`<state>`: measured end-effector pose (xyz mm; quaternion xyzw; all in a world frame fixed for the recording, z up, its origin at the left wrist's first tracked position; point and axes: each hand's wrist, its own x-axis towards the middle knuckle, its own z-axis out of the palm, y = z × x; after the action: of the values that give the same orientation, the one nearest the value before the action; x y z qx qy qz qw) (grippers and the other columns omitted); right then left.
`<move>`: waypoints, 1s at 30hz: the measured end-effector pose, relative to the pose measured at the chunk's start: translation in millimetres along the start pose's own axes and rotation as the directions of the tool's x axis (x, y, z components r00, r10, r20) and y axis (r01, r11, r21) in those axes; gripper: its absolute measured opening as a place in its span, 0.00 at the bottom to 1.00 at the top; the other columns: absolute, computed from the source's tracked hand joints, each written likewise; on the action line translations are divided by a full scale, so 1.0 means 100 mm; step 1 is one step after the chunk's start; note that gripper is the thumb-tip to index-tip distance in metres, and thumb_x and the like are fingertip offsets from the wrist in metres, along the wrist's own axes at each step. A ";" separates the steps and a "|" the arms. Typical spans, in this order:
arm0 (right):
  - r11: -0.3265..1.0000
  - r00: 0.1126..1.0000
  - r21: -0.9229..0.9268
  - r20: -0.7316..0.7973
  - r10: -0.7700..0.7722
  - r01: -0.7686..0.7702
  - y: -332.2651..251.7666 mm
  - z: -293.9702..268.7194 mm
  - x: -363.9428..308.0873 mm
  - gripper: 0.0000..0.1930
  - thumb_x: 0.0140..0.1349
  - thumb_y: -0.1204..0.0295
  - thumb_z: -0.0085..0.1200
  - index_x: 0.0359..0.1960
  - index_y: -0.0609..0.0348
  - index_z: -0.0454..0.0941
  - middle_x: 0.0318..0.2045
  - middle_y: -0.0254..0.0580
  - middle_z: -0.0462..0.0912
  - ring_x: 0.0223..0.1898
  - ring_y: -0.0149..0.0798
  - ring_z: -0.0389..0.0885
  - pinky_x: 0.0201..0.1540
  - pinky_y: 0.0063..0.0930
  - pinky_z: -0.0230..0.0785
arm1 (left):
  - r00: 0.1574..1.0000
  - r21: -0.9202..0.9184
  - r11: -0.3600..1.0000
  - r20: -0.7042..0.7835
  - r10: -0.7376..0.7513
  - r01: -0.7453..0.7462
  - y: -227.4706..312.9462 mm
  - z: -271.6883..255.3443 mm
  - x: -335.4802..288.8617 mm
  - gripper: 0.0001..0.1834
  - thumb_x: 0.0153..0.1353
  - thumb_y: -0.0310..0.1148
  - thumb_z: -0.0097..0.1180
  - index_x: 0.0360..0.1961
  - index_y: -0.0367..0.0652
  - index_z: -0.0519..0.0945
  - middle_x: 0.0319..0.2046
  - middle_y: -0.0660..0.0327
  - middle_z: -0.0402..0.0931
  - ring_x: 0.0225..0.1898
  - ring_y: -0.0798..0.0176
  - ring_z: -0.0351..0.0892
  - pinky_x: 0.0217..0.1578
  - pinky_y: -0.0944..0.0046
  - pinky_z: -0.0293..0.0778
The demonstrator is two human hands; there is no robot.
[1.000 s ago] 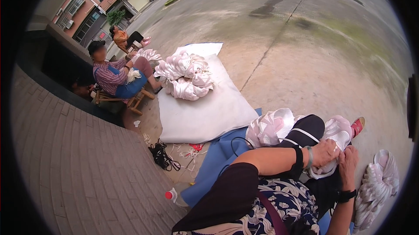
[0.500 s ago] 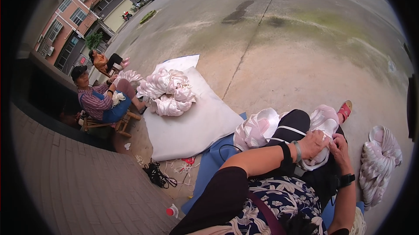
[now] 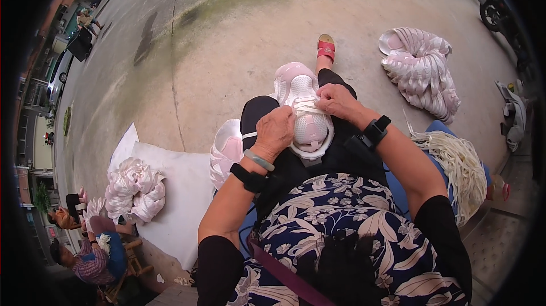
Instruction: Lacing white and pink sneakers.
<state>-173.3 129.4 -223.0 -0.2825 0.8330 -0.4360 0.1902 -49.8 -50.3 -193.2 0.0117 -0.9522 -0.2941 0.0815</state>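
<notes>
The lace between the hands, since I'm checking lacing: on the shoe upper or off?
On: the lace crosses the shoe upper between the left hand and right hand. Tied or not, I cannot tell.

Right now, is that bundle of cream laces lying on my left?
No, the bundle of cream laces lies to your right, with your right forearm between it and the pink-and-white shoe upper.

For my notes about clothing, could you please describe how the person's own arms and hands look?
The left hand and right hand wear no gloves. The left wrist has a pale grey-green bangle and a black wristband; the right, a black strap with a dark block. Black sleeves end near the elbows.
</notes>
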 end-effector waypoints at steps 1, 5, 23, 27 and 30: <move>1.000 1.000 -0.011 -0.016 0.016 -0.016 0.00 0.01 0.00 0.11 0.43 0.65 0.54 0.15 0.61 0.74 0.15 0.45 0.74 0.20 0.40 0.74 0.25 0.33 0.64 | 0.999 -0.023 1.000 -0.031 0.019 -0.020 -0.01 -0.01 -0.01 0.09 0.56 0.34 0.52 0.26 0.40 0.73 0.23 0.51 0.74 0.28 0.46 0.75 0.29 0.53 0.69; 0.998 0.998 -0.048 -0.048 0.033 -0.035 0.03 0.04 0.03 0.10 0.42 0.66 0.53 0.14 0.61 0.74 0.14 0.45 0.73 0.19 0.39 0.74 0.25 0.33 0.64 | 0.997 -0.068 0.996 -0.053 0.054 -0.057 -0.08 -0.09 -0.08 0.07 0.56 0.30 0.51 0.24 0.40 0.72 0.20 0.51 0.72 0.24 0.47 0.74 0.24 0.56 0.67; 0.866 0.923 0.328 0.203 0.325 -0.378 -0.08 -0.07 -0.06 0.10 0.55 0.68 0.59 0.25 0.62 0.77 0.40 0.36 0.75 0.35 0.25 0.70 0.38 0.18 0.63 | 1.000 0.066 0.998 -0.011 -0.006 0.006 -0.65 -1.08 -0.90 0.05 0.57 0.26 0.51 0.26 0.38 0.69 0.21 0.51 0.68 0.23 0.46 0.71 0.23 0.58 0.66; 0.927 0.973 0.297 0.046 0.227 -0.230 -0.06 -0.01 -0.06 0.14 0.53 0.63 0.59 0.16 0.57 0.74 0.15 0.29 0.69 0.21 0.25 0.65 0.24 0.23 0.57 | 0.980 0.308 0.937 -0.057 0.191 -0.165 -0.68 -1.12 -0.94 0.05 0.55 0.26 0.52 0.26 0.40 0.69 0.21 0.53 0.67 0.23 0.47 0.69 0.23 0.54 0.64; 0.943 0.971 0.233 0.009 0.240 -0.236 -0.06 0.03 -0.08 0.13 0.53 0.63 0.58 0.17 0.56 0.75 0.16 0.31 0.72 0.22 0.26 0.67 0.26 0.23 0.59 | 0.972 0.423 0.890 -0.079 0.224 -0.170 -0.76 -1.18 -1.02 0.05 0.55 0.26 0.53 0.26 0.41 0.69 0.22 0.54 0.66 0.23 0.48 0.68 0.22 0.54 0.63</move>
<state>-164.0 129.8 -219.4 -0.1513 0.8060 -0.5072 0.2649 68.2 -171.6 -155.5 -0.0496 -0.9820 -0.0748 0.1662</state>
